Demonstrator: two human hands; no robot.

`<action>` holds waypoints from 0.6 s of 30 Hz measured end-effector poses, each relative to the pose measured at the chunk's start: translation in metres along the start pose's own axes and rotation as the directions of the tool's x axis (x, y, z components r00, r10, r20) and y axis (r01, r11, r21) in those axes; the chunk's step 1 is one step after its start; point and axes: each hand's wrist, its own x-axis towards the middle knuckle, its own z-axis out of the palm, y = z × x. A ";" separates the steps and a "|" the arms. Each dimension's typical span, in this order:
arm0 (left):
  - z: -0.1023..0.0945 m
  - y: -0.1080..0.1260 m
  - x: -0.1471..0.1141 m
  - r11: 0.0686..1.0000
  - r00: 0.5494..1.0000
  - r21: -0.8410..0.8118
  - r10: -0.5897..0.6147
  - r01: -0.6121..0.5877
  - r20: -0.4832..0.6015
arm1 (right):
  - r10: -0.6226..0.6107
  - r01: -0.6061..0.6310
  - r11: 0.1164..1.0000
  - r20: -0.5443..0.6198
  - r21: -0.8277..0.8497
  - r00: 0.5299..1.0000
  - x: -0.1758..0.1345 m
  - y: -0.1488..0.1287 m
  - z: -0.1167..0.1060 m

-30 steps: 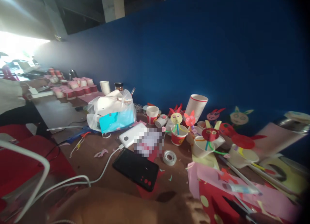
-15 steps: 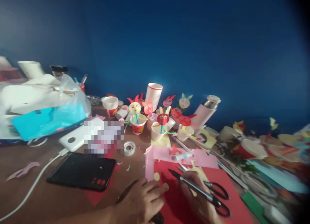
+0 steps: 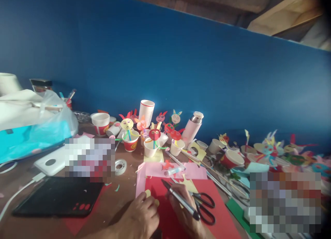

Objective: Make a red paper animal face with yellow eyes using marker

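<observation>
My right hand [image 3: 184, 208] is closed around a silver and black pen [image 3: 182, 201], its dark tip pointing up and left over red paper [image 3: 221, 206]. Curled in at the left edge of that paper is my left hand [image 3: 142, 215], with a small yellow paper circle [image 3: 157, 203] at its fingertips. Another yellow circle [image 3: 147, 193] shows just above the knuckles. Black-handled scissors [image 3: 207, 208] lie beside my right hand, their blades partly covered by it and by a cut yellow paper piece [image 3: 190, 184]. Pink paper [image 3: 152, 170] sticks out from under the red sheet.
Paper cups with paper-face figures [image 3: 151, 147] stand at the back, near a leaning pink flask [image 3: 191, 130]. To the left are a black phone case [image 3: 58, 197], a white power bank [image 3: 60, 156] with a cable, and a tape roll [image 3: 120, 167]. More cups [image 3: 232, 158] crowd the right.
The view has turned to the right and up, so the table's things sit further left in it. My left fingers look more curled; my right hand still holds the pen.
</observation>
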 end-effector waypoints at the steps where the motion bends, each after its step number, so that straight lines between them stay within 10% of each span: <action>1: -0.009 0.003 0.002 0.999 0.999 -0.006 -0.042 0.042 0.010 | -0.015 0.015 1.000 0.004 0.002 1.000 0.001 -0.001 0.000; 18: -0.038 0.032 0.010 0.984 0.986 0.056 -0.168 0.167 0.022 | -0.075 0.060 0.994 0.162 0.093 0.984 -0.005 0.002 0.003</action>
